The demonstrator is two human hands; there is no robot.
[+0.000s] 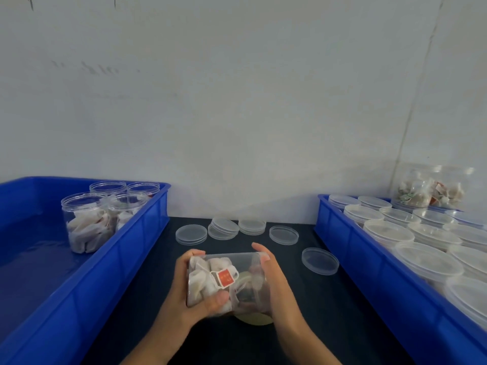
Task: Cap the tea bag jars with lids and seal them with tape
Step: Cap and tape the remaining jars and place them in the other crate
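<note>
A clear jar of tea bags (226, 281) lies on its side above the dark table, held between both hands. My left hand (189, 291) grips its left end, thumb across the front. My right hand (274, 283) grips the right end, where the lid sits, fingers curled over the top. A roll of tape (254, 319) peeks out on the table just beneath the jar. Several loose clear lids (320, 260) lie on the table behind and to the right.
A blue bin (110, 262) on the left holds several uncapped jars (84, 222) with tea bags. A blue bin (369, 262) on the right is full of capped jars (427, 260), with one jar (429, 189) stacked at the back. A white wall rises behind.
</note>
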